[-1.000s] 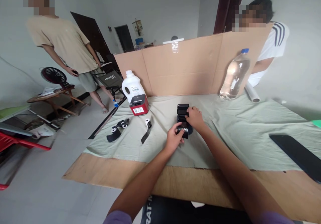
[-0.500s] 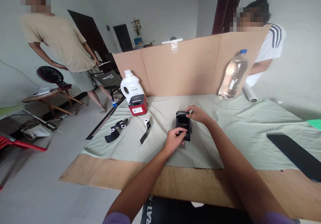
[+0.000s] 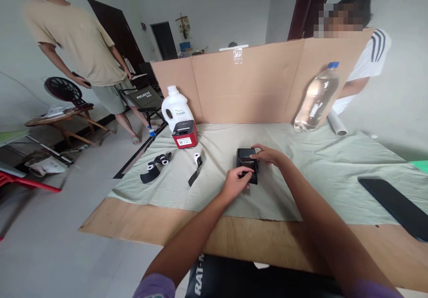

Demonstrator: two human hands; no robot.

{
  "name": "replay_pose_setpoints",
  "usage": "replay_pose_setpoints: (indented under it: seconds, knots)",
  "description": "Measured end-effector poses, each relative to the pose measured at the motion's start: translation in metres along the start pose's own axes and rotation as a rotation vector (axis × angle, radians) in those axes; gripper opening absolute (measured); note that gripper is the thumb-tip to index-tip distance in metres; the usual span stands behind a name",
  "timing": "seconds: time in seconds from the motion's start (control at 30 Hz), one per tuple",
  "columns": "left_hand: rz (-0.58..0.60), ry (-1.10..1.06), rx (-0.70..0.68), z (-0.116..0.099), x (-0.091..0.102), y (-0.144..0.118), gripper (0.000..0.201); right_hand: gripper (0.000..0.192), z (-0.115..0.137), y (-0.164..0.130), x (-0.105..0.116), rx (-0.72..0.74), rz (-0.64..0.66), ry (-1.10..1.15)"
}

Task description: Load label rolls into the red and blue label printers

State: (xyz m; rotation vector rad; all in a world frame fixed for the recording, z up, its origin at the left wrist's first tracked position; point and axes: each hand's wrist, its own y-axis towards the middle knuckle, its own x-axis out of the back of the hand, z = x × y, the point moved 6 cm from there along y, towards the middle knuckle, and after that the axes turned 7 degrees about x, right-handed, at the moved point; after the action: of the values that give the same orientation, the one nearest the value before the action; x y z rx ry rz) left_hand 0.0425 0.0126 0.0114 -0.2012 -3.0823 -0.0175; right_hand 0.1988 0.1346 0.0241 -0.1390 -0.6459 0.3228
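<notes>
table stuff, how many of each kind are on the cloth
small printers: 2, a black printer under both hands and a red printer
bottles: 2, a white jug and a clear bottle
paper rolls with black strips: 2, and
dark flat slab: 1
total: 7

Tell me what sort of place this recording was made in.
Probably a room in a home set up as a makeshift workbench: a plywood table under a green cloth, a cardboard screen along its back, and a folding chair and fan nearby.
</notes>
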Motion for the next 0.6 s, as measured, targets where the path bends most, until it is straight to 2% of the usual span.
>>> replay_pose_setpoints:
  seconds: [0.1, 0.2, 0.3, 0.37, 0.43, 0.53, 0.6]
  knots:
    - [0.005, 0.018, -0.029, -0.005, -0.002, -0.003, 0.026, 0.065, -0.005, -0.006, -0.002, -0.065, -0.003, 0.041]
    - [-0.012, -0.001, -0.062, -0.007, 0.004, -0.003, 0.037, 0.065, -0.006, -0.013, -0.004, -0.029, -0.087, 0.109]
    - [-0.169, -0.051, -0.113, -0.006, 0.029, 0.006, 0.045, 0.059, -0.007, -0.019, -0.007, 0.066, -0.239, 0.193]
    - [-0.240, 0.051, -0.156, -0.005, 0.045, 0.014, 0.045, 0.048, -0.010, -0.027, -0.012, 0.123, -0.344, 0.211]
    - [-0.161, 0.258, -0.199, -0.002, 0.050, 0.022, 0.058, 0.042, -0.013, -0.037, -0.022, 0.157, -0.420, 0.208]
    - [0.029, 0.488, -0.235, 0.007, 0.044, 0.029, 0.084, 0.051, -0.016, -0.054, -0.039, 0.252, -0.533, 0.271]
    - [0.053, 0.546, -0.233, 0.010, 0.041, 0.032, 0.090, 0.058, -0.016, -0.063, -0.045, 0.305, -0.582, 0.338]
